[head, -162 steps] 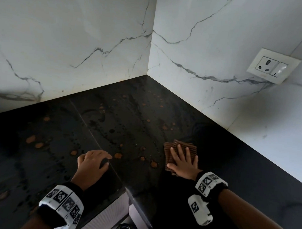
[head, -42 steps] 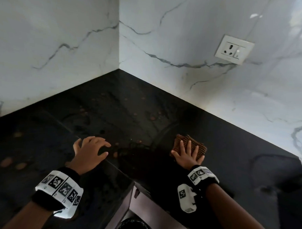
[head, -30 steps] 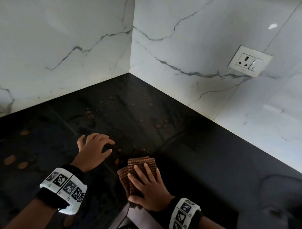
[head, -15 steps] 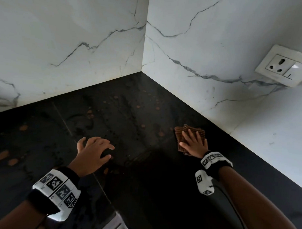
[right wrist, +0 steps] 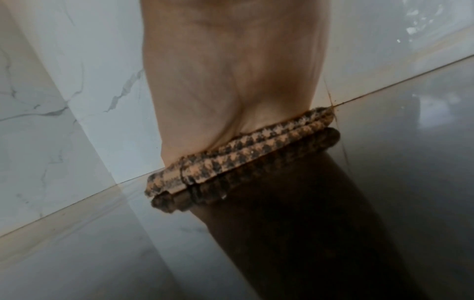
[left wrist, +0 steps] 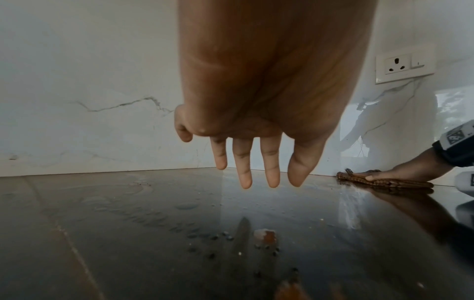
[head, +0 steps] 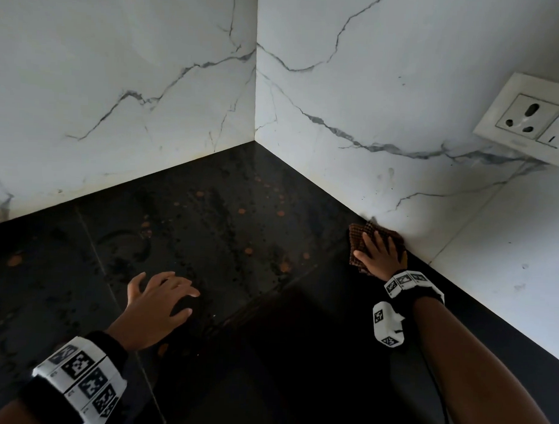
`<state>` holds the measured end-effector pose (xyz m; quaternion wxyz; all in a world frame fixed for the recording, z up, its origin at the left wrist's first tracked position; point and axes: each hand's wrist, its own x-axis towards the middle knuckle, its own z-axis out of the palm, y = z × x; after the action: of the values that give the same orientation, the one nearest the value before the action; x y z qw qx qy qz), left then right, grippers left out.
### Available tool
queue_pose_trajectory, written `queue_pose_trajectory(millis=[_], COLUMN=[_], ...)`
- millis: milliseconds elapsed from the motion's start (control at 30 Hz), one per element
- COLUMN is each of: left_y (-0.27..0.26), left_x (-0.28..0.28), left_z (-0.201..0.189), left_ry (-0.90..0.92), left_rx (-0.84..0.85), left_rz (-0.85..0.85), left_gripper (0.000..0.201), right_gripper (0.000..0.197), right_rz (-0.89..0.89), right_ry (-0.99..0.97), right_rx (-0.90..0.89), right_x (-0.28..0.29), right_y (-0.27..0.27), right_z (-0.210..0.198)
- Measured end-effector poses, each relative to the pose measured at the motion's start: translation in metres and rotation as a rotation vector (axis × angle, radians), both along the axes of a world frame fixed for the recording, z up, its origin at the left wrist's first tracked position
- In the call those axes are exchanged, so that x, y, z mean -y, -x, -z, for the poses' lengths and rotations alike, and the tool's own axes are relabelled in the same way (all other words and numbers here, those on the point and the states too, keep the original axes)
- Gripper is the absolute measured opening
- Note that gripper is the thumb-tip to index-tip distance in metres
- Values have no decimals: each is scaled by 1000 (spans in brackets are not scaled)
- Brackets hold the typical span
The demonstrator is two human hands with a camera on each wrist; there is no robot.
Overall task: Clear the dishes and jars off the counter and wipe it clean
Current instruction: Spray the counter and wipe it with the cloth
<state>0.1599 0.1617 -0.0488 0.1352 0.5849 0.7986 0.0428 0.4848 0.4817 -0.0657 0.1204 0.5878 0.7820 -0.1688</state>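
Black counter, glossy, in a corner of white veined marble wall. Orange-brown spots and dark droplets scattered over its middle and left. Folded brown checked cloth lying flat on the counter, far edge touching the right-hand wall. Right hand pressed flat on the cloth, fingers straight, gripping nothing. Left hand released, fingers spread and relaxed, hovering low over the spotted patch, well apart from the cloth. White socket plate on the right wall above.
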Motion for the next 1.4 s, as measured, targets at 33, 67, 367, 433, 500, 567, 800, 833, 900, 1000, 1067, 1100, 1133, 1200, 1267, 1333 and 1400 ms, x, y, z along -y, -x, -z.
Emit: queue_pose_trajectory(millis=[33, 67, 367, 433, 500, 567, 800, 833, 900, 1000, 1067, 1100, 1133, 1200, 1267, 1333, 1400], left_y=[-1, -2, 55, 74, 94, 112, 145, 147, 146, 144, 142, 143, 142, 142, 143, 143, 143], left_x=[-3, -6, -60, -69, -74, -74, -65, -65, -64, -65, -67, -67, -67, -68, -68, -68, -67], left_z=[0, -1, -26, -29, -27, -25, -17, -15, -16, -18, -19, -19, -19, -19, -19, -18, -17], left_ry=[19, 35, 235, 247, 276, 304, 404, 404, 413, 449, 462, 467, 466, 462, 462, 467, 476], left_rx=[-14, -21, -113, -153, -175, -194, -318, -333, -354, -385, -401, -406, -409, -408, -402, -408, -414], left_rz=[9, 10, 16, -8, -30, -41, -40, -33, -14, 1, 10, 11, 12, 14, 12, 16, 24], left_gripper=[75, 68, 59, 63, 68, 73, 89, 90, 91, 91, 92, 92, 92, 93, 93, 94, 93], right_gripper=[68, 69, 72, 73, 74, 80, 90, 103, 109, 89, 88, 89, 89, 90, 90, 90, 90], right_rz=[-4, 12, 369, 429, 476, 498, 373, 351, 365, 416, 412, 395, 372, 323, 295, 265, 220], right_ry=[-5, 4, 95, 80, 77, 97, 130, 136, 124, 69, 100, 111, 125, 132, 136, 137, 133], right_rx=[16, 10, 11, -2, -8, 28, 21, 54, 43, 22, 47, 42, 36, 29, 38, 35, 41], right_x=[2, 4, 62, 72, 74, 62, -19, -45, -62, -29, -28, -34, -37, -43, -49, -54, -61], right_y=[-2, -5, -73, -71, -59, -46, 27, 37, 67, 123, 140, 147, 153, 167, 178, 190, 200], right_z=[0, 0, -5, -8, -12, -5, 25, 46, 49, -7, -20, -19, -20, -18, -18, -20, -16])
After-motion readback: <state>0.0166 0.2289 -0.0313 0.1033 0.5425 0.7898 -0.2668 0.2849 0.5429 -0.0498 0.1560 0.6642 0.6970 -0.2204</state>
